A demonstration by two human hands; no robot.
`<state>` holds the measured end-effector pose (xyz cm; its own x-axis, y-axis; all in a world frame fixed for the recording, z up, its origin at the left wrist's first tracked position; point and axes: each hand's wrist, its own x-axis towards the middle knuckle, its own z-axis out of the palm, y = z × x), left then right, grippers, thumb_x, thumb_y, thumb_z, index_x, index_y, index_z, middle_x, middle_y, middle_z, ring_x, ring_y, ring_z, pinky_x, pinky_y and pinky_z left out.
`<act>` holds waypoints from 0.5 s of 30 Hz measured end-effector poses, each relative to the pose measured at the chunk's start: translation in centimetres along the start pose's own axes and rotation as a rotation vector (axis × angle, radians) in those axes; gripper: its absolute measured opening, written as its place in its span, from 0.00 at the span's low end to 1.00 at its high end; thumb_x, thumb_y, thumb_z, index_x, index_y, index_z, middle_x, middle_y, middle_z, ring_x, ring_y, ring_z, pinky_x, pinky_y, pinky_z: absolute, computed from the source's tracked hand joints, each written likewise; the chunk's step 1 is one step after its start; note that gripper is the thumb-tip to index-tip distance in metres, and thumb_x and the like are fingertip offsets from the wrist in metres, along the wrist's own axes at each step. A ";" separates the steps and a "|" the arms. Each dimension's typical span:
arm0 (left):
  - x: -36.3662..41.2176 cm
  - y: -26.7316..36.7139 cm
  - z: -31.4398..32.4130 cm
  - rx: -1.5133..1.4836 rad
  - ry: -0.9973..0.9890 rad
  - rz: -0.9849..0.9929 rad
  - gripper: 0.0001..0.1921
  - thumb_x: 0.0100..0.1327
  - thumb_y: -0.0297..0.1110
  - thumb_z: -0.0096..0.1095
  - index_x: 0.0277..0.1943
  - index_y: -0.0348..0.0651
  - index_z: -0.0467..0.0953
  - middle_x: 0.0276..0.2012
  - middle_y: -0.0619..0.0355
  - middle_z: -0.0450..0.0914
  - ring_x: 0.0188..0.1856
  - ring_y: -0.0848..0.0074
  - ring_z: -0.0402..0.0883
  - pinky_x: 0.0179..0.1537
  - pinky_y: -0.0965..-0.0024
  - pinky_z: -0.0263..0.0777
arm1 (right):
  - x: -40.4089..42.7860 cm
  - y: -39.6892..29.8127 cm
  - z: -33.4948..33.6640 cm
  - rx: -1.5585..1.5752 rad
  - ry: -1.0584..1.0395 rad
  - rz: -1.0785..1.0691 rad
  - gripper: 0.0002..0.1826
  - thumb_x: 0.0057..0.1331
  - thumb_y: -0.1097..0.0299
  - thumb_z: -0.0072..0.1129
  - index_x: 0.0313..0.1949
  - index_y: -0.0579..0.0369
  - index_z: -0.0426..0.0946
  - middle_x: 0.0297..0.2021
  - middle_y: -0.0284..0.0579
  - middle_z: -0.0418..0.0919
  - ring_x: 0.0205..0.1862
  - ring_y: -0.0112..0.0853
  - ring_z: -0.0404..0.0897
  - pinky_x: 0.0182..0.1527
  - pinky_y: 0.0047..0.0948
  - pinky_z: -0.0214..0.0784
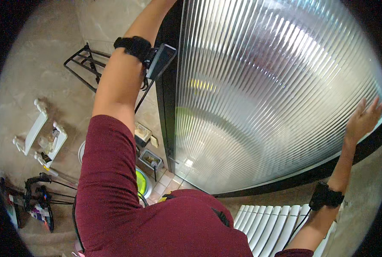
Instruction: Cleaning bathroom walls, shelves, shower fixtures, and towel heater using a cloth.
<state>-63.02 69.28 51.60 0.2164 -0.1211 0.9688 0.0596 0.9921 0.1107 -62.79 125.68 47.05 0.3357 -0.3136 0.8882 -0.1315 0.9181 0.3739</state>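
Before me stands a large ribbed glass panel (pixel 242 106) set in a black frame (pixel 166 106). At the right border of the glass is my right hand (pixel 364 119), its fingers apart and nothing visible in it. Whether the palm presses on the glass is hard to tell. My left arm reaches up along the black frame, and the left hand is beyond the top edge of the picture. A black strap with a small device (pixel 161 61) sits on that forearm. Another black strap (pixel 326 196) wraps the right forearm.
A black metal rack (pixel 86 62) hangs on the left wall, above white shelves (pixel 36 131) and several hanging items (pixel 41 205). Low beside the frame are a grey tub (pixel 150 159) and a green basin (pixel 141 183). A white slatted radiator (pixel 268 225) stands at lower right.
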 end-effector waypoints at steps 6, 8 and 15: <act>-6.8 -0.1 -2.0 -0.008 -0.012 -0.032 0.31 0.66 0.49 0.54 0.57 0.25 0.68 0.56 0.32 0.68 0.57 0.42 0.66 0.60 0.51 0.60 | 1.4 -12.4 3.3 0.162 -0.136 0.015 0.29 0.69 0.40 0.44 0.69 0.19 0.58 0.72 0.46 0.54 0.72 0.50 0.52 0.66 0.67 0.41; -12.5 -1.8 -4.0 -0.086 -0.066 -0.063 0.28 0.60 0.43 0.62 0.54 0.29 0.67 0.54 0.32 0.66 0.57 0.41 0.63 0.59 0.46 0.56 | 1.1 -15.0 4.4 0.108 -0.107 0.057 0.30 0.69 0.37 0.42 0.69 0.19 0.57 0.72 0.42 0.55 0.71 0.51 0.54 0.66 0.67 0.43; -38.5 -4.2 -11.6 0.058 -0.462 -0.287 0.30 0.55 0.41 0.63 0.55 0.29 0.65 0.54 0.29 0.63 0.58 0.35 0.59 0.63 0.40 0.49 | 1.7 -14.6 6.0 0.040 -0.014 -0.045 0.30 0.69 0.36 0.40 0.69 0.23 0.59 0.69 0.42 0.62 0.68 0.49 0.61 0.62 0.66 0.53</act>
<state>-60.30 69.39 11.29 -0.2519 -0.3724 0.8932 -0.0031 0.9233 0.3841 -65.86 110.28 44.63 0.3290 -0.3580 0.8738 -0.1536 0.8927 0.4236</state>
